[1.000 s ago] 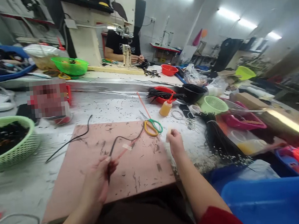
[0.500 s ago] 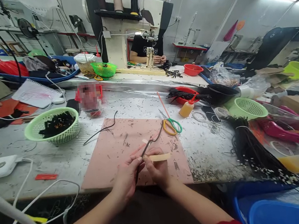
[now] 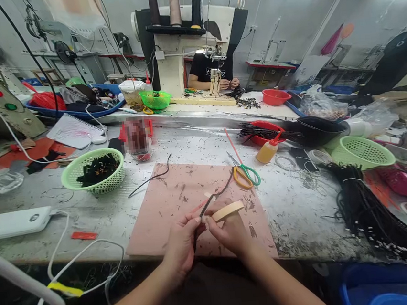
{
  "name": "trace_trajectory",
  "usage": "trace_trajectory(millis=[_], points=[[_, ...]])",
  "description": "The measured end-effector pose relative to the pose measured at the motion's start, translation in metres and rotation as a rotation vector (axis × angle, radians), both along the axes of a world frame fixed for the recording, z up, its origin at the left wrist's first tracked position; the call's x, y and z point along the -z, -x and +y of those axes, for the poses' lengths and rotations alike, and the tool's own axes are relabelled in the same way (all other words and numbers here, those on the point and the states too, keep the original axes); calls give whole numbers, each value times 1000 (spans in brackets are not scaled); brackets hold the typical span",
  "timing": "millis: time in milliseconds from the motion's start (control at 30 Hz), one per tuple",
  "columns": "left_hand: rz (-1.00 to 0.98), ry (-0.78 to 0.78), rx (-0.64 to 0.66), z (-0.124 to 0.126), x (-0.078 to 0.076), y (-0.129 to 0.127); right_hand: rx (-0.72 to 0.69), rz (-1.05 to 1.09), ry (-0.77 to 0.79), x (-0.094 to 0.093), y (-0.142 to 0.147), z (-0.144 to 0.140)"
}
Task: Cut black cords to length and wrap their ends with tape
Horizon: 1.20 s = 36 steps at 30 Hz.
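Note:
My left hand [image 3: 181, 238] pinches a thin black cord [image 3: 212, 197] between thumb and fingers. From there the cord runs up and away toward the scissors [image 3: 242, 176], which have orange and green handles. A roll of beige tape [image 3: 228, 211] sits in my right hand [image 3: 231, 233], and that hand's thumb and fingertips meet the cord beside my left thumb. A small pale strip shows at the cord just past my fingers. Both hands are over a pink sheet [image 3: 148, 229] marked with dark scraps. A second black cord [image 3: 155, 177] lies across the sheet's far left corner.
A green basket [image 3: 70, 184] of black pieces stands left, near a white power bank [image 3: 18, 223]. On the right are a glue bottle [image 3: 266, 152], a red bowl [image 3: 283, 125] and a bundle of black cords [image 3: 370, 208]. A co-worker [image 3: 203, 71] sits behind the sewing machine [image 3: 170, 69].
The scene has shifted right in view as my head turned left. My right hand has turned slightly, so the tape roll tilts up and shows more of its ring. Both hands keep their holds.

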<state>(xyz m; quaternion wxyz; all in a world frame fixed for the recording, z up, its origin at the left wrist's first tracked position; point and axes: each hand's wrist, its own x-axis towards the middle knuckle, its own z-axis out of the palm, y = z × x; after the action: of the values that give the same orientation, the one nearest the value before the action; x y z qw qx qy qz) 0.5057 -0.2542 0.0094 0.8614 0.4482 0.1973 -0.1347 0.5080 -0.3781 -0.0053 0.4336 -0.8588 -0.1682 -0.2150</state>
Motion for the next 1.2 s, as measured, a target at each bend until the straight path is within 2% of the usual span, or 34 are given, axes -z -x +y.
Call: trace_trajectory(millis=[133, 233, 333, 433, 533, 633, 700, 800, 967, 1200], points=[[-23, -25, 15, 1, 1, 0, -141, 45, -95, 1, -1, 1], [-47, -14, 31, 2, 1, 1, -136, 68, -134, 0, -2, -1], [-51, -13, 40, 3, 1, 1, -132, 208, -233, -4, -2, -3], [-21, -4, 4, 3, 1, 0, -93, 389, -410, -7, 0, -2], [0, 13, -42, 4, 2, -1, 4, 554, -674, -5, 3, 3], [-10, 0, -39, 4, 4, -1, 24, 696, -919, -2, 6, 12], [-23, -12, -21, 4, 4, -1, 29, 732, -1004, -1, 6, 17], [-41, -24, 9, 4, 3, -1, 59, 728, -1031, -2, 5, 21], [-85, -90, 49, 5, 2, -1, 83, 720, -982, 0, 3, 20], [-269, -354, 133, 14, 4, -2, 69, 714, -782, -7, 2, 12]])
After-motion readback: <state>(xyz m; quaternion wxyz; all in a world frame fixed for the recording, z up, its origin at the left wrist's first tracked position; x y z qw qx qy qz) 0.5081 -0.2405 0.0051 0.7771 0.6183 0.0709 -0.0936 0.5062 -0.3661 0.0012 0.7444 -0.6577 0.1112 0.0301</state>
